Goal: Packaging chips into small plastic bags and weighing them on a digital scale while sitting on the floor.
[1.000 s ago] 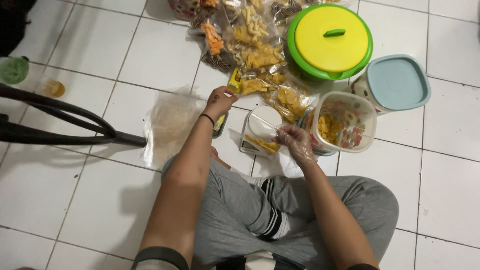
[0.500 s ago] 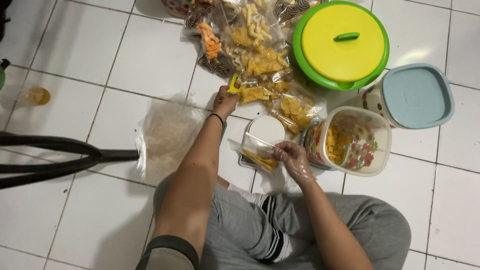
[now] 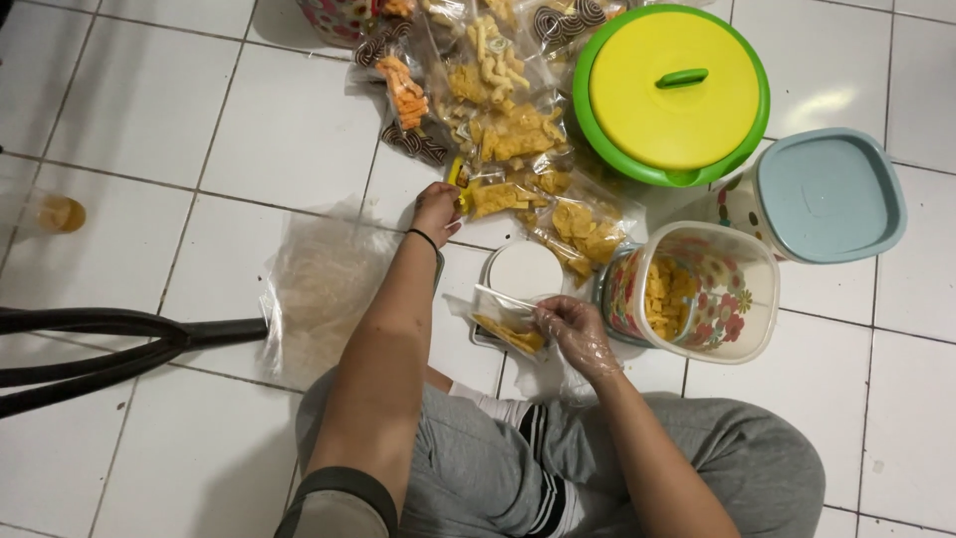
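- Our right hand [image 3: 576, 334], in a thin clear glove, pinches the small bag [image 3: 503, 324] of yellow chips near the open flowered tub [image 3: 697, 299]; a slack pinch could spill chips on the tiles.
- Our left hand [image 3: 436, 209] grips a packet [image 3: 498, 194] at the far pile; tugging might scatter the pile.

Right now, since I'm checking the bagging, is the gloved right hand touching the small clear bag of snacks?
Touching. The head view shows the right hand in its clear glove pinching the small clear bag at its open edge, with no gap between them.
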